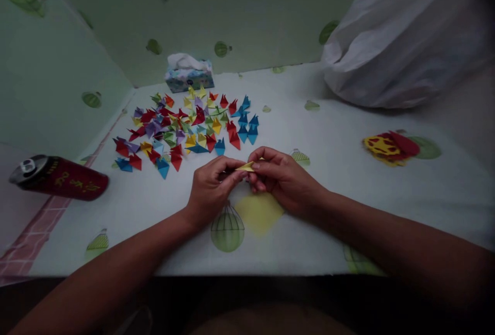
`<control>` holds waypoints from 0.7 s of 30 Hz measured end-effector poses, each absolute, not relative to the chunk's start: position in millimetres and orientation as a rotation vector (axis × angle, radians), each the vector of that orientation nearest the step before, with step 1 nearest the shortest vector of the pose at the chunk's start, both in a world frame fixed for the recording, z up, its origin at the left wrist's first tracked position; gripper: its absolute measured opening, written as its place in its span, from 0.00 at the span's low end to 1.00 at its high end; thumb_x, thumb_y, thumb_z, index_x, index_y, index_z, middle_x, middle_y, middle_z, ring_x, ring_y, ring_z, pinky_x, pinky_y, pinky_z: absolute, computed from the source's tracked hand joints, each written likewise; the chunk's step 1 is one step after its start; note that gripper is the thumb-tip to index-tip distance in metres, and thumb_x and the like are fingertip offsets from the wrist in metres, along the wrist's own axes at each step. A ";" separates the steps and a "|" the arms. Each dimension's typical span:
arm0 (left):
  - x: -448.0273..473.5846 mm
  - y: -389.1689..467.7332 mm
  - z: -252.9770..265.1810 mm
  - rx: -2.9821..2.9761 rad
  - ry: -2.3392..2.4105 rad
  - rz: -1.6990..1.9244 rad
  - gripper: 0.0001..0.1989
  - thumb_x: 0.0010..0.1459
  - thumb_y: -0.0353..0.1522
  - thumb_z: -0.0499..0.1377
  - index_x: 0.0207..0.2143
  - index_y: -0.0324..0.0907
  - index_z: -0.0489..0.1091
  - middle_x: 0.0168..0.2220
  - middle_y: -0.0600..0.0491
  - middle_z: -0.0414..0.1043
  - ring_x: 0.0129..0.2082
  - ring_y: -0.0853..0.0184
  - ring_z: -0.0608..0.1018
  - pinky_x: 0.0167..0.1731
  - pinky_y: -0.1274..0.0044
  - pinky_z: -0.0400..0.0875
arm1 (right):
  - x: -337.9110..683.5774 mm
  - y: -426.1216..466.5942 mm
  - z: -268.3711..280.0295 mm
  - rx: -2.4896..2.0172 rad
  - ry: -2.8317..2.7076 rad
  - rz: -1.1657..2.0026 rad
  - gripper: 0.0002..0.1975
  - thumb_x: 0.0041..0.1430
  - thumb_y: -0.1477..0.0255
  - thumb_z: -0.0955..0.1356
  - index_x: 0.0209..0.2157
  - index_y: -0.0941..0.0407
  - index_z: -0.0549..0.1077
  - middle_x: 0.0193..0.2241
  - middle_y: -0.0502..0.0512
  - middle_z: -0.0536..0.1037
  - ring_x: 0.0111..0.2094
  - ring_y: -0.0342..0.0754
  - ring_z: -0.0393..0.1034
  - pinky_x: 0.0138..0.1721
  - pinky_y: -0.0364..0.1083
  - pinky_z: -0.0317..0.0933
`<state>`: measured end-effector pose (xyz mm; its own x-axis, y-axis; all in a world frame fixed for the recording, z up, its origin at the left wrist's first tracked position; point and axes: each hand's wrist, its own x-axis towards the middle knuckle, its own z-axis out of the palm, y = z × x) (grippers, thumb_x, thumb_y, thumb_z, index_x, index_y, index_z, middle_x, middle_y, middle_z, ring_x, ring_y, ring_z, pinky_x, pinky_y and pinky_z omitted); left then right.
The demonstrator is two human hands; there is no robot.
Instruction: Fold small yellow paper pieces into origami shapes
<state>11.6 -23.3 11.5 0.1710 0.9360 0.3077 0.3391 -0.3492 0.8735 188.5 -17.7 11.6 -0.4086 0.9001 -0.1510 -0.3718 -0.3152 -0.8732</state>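
Between my two hands is a small folded piece of yellow origami paper, pinched just above the table. My left hand grips its left end between thumb and forefinger. At its right end, my right hand pinches it with thumb and forefinger, the other fingers curled below. A flat yellow paper sheet lies on the table beneath my right hand, which covers part of its upper edge. Beyond my hands, several folded paper cranes in red, blue, yellow, green and purple spread across the table's left and middle.
A tissue box stands against the wall behind the cranes. Toward the left edge is a red drink can. A big white plastic bag fills the back right, with a red and yellow item lying in front of it.
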 end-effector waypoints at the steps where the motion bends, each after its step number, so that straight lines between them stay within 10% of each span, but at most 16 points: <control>1: 11.3 -23.1 12.2 1.779 1.212 1.169 0.04 0.58 0.33 0.65 0.34 0.42 0.78 0.31 0.53 0.79 0.30 0.69 0.79 0.33 0.79 0.73 | 189.0 -18.0 12.1 -0.831 -1.045 1.810 0.07 0.56 0.70 0.71 0.34 0.56 0.69 0.24 0.47 0.74 0.21 0.39 0.64 0.28 0.43 0.60; 21: 9.7 -16.6 16.1 1.655 1.156 1.150 0.04 0.54 0.31 0.65 0.28 0.41 0.76 0.31 0.53 0.74 0.34 0.69 0.74 0.36 0.78 0.68 | 192.0 -16.4 12.4 -1.049 -1.608 1.178 0.10 0.57 0.65 0.72 0.28 0.56 0.73 0.29 0.52 0.72 0.32 0.46 0.65 0.34 0.46 0.58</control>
